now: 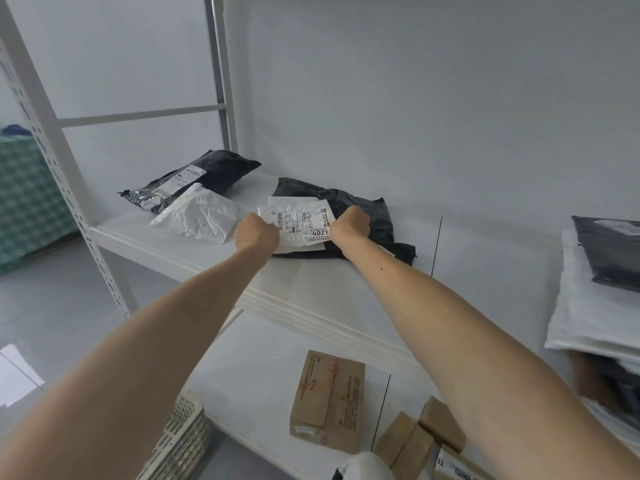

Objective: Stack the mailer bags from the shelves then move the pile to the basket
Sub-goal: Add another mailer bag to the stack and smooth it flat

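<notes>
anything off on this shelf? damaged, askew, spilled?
Nothing torn or spilled that I can see. The crumpled white mailer lies askew, one corner overlapping the black mailer behind it. The left hand and right hand grip the labelled white mailer, which sits on a second black mailer.

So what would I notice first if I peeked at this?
Two hands stand out: the left hand and right hand grip the sides of a white mailer bag marked 4021, lying on a black mailer bag on the white shelf. Further left sit a crinkled white bag and a second black bag.
</notes>
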